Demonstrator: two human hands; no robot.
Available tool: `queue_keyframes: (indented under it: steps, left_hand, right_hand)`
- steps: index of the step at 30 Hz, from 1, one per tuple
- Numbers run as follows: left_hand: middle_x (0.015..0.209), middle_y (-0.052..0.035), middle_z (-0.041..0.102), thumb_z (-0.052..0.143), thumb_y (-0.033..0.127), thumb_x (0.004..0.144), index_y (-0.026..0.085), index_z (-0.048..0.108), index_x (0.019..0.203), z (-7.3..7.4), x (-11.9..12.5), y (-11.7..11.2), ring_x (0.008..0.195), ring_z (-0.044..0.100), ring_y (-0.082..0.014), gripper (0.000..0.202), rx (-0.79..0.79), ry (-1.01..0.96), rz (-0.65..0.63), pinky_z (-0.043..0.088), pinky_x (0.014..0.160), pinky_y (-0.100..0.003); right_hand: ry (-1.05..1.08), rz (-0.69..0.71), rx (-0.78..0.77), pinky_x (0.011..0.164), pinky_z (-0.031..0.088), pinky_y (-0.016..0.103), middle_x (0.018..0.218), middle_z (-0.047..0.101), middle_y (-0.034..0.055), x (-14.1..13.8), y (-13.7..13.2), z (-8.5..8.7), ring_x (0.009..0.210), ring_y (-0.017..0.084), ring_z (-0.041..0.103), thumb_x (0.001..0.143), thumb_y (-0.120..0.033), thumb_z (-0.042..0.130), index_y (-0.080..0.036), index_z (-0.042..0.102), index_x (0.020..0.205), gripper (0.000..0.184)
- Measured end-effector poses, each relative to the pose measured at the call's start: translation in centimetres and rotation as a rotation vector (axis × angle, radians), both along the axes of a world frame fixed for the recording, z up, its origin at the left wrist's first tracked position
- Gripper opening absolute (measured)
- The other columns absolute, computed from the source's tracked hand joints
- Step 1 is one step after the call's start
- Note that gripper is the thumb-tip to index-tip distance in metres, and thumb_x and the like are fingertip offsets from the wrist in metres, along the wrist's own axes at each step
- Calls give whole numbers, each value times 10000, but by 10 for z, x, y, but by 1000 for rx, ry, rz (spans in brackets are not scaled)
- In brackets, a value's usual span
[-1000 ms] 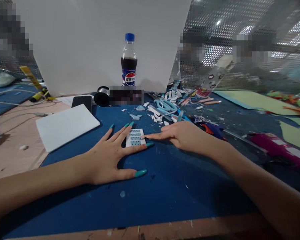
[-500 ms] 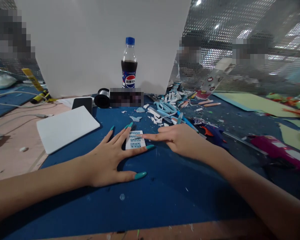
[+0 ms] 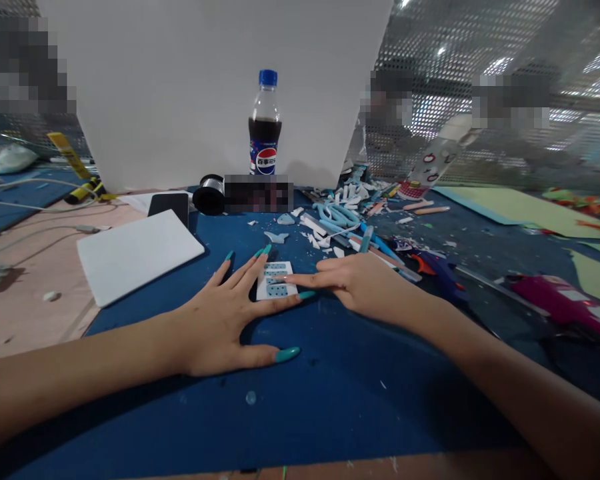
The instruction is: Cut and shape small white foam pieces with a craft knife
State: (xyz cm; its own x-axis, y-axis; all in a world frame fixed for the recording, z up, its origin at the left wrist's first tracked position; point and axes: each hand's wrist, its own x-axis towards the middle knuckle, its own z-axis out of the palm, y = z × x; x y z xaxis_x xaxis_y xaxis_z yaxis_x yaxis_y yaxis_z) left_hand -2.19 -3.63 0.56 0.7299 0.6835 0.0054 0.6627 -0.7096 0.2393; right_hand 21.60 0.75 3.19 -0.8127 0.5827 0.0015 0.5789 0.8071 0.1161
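Observation:
My left hand (image 3: 223, 317) lies flat on the blue mat, fingers spread, with long teal nails on the fingertips and thumb. Between its fingers rests a small white card (image 3: 292, 269) bearing rows of dark-dotted blue rectangles; the fingers lie along its left and near edges. My right hand (image 3: 363, 283) comes in from the right with the index finger stretched over the card, its tip at the middle rows. Its other fingers are curled, and I see nothing held in it. Whether the fingertip presses on the card is hard to make out.
A cola bottle (image 3: 265, 127) stands behind a blurred patch and a wire spool (image 3: 209, 195). A white board (image 3: 140, 257) lies left, partly over a dark phone (image 3: 170, 205). White and blue scraps (image 3: 340, 207) are heaped right of centre. A magenta tool (image 3: 555, 300) lies at right.
The whole view has shifted slightly, so everything sits a little further right. Both hands keep nearly the same pose around the card.

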Motion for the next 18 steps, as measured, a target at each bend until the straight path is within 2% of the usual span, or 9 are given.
queue_keyframes:
  steps: [12,18]
  left_hand:
    - [1473,0,-126,356,675,787,464,157,1348,-1,0,0,1313,13,-413,631,-2,5,3,67,981,-672]
    - [1476,-28,-110,346,678,789,459,160,1349,1,1,0,1316,-13,-401,630,-11,18,6,59,980,-670]
  right_hand:
    - [11,3,-22,437,185,197,691,567,-16,0,0,1,576,93,457,733,-8,391,-391,443,1264,657]
    - [-16,-3,-14,421,159,195,669,554,-17,-2,0,5,520,86,400,723,2,388,-395,444,1261,671]
